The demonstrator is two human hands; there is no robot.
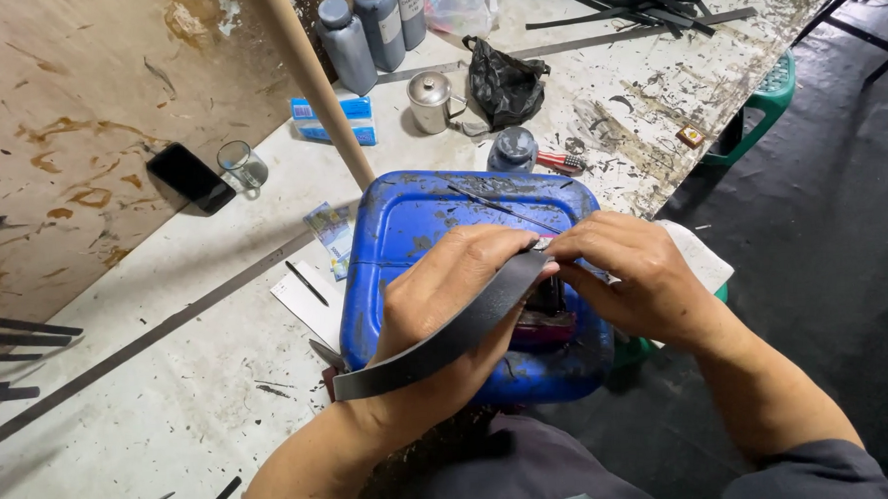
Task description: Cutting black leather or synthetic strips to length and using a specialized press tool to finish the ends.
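Over the blue plastic tub [403, 221], left hand [446, 289] and right hand [620, 272] pinch a dark grey leather strap [448, 339] taut, tail hanging toward seven o'clock.

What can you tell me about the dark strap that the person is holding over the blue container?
The dark strap is a long, flat, grey-black band, leather-like and matte. Its upper end is pinched between the left hand and the right hand above the blue container. From there it runs down and leftward across the left hand and wrist, ending in a square-cut free tip near the table edge.
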